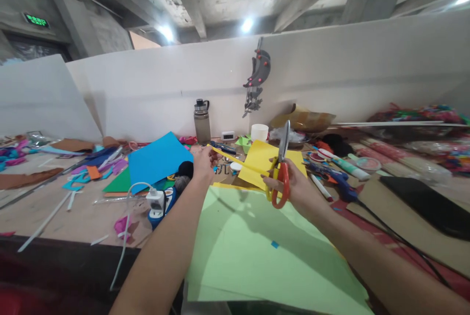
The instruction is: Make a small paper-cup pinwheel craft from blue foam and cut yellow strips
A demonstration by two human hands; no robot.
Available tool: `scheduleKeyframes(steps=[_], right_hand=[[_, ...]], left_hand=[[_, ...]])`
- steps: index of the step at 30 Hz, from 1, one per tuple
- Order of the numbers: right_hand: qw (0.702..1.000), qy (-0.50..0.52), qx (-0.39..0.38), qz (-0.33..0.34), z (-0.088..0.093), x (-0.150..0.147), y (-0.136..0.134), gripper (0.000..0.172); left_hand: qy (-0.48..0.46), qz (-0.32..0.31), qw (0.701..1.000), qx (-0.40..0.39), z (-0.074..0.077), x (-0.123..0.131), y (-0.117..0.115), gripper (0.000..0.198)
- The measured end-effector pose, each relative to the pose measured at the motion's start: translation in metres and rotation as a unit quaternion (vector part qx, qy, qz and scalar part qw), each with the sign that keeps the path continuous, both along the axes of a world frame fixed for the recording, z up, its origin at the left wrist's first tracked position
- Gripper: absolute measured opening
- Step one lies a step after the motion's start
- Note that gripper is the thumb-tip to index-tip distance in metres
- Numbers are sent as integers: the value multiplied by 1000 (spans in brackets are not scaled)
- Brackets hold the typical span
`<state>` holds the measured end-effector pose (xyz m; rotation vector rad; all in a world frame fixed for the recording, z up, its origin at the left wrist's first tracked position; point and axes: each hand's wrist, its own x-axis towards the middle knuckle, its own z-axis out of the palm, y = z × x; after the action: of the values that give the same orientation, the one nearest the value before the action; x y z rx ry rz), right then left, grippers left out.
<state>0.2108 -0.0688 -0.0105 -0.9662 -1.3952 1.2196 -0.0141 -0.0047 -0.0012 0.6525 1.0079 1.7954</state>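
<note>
My left hand [203, 162] pinches one end of a narrow yellow paper strip [232, 157]. The strip slants down to the right, toward the fingers of my right hand [295, 181]. That hand is closed around scissors [284, 145] with red and yellow handles, their blades pointing up and seemingly together. Whether it also grips the strip's far end, I cannot tell. A yellow paper sheet [257, 154] is beside and partly behind the right hand. Below both hands lie large light green sheets [238, 256] with a small blue scrap [275, 244] on top.
Blue paper [159, 161] and a white plug with a cable [155, 202] lie on the left. A bottle [201, 122] stands by the white partition [154, 95]. To the right are a blue glue gun [343, 185], a tube [352, 167] and a black phone-like slab [428, 202].
</note>
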Motion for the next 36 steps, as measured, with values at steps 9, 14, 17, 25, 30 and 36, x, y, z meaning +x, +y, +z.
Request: scheduleKeyframes(steps=[9,14,17,25,30,36], right_hand=[[1000,-13,12,20,-2,-7,12,64],[1000,10,26,-5,5,-18,24,57],[995,92,29,-26,4,-29,33,60],[985,173,17,-5,-17,-43,43,56],[988,153,7,30,-13,-37,38,52],[997,33,-22,60,-12,-21,39,49]], left_hand=[[26,12,1000,9,-1,-1,3,9],[-36,-24,998,40,-4,3,2,22],[-16,-124,991,37,-7,15,-5,30],[89,-263,961,8,-17,44,-23,32],[92,-245,965,0,-17,43,-22,29],[82,-188,978,27,-2,27,-20,26]])
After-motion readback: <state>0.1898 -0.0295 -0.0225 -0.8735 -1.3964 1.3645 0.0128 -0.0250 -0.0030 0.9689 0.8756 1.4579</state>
